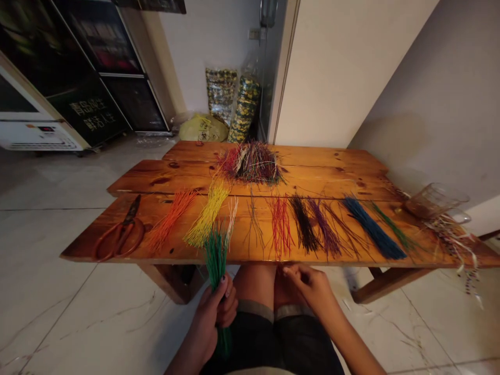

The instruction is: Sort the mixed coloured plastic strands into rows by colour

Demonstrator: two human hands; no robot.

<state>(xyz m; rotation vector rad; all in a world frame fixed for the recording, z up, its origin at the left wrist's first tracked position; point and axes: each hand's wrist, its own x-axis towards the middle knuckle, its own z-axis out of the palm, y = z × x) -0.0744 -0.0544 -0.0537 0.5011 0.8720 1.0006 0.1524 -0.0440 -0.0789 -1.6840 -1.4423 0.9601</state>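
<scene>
Left hand (213,317): clenched round green strands (216,260), fingers wrapped tight, bundle upright, running through the fist, top reaching up in front of the table edge, a few pale strands among the tips.
Right hand (310,289): above the right knee, just below the table edge, thumb and fingertips (287,270) pinched together; cannot tell if a thin strand is between them.
Lap: dark shorts (297,341), bare knees (253,286) under the table edge.
Table: wooden plank table (336,179), hands not touching it.
Strand rows: laid out in a row along the near plank, left to right: orange (172,221), yellow (207,213), sparse grey (253,224), red (280,226), black (303,224), purple (324,226), blue (373,229), dark green (392,232).
Heap: mixed-colour strands (250,162) on the far plank, center.
Tool: scissors (121,234) with orange handles, left end of the near plank.
Right end: glass cup (435,200) tipped on its side, loose tangle (453,239) hanging over the table corner.
Background: patterned sacks (244,109), yellow bag (203,128) on the floor, dark glass cabinet (97,67) at left.
</scene>
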